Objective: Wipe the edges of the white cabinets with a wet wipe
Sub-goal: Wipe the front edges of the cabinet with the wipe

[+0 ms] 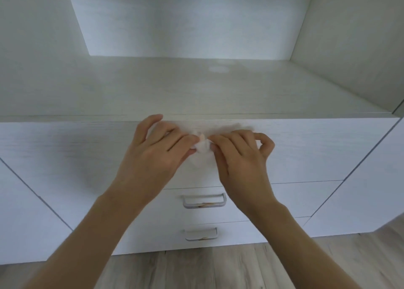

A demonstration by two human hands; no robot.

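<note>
The white cabinet point(65, 153) fills my view. Its front edge point(284, 116) runs straight across just above my knuckles, and two drawer handles point(204, 200) sit lower down, one above the other. My left hand point(157, 149) and right hand point(240, 155) meet in front of the upper panel, fingertips nearly touching. Each grip is clamped on the wet wipe point(202, 149), pinched between thumb and fingers. The wipe hangs bunched between my hands, close against the panel just under the edge. It looks to spread behind my right fingers too, though that part is blurred.

I judge this to be the readying step: gathering the wipe into a pad, with the wiping itself not begun here. Next I should settle the wipe into one grip and press it flat on the front edge. Then I should draw it sideways with steady pressure, so it does not slip loose.
</note>
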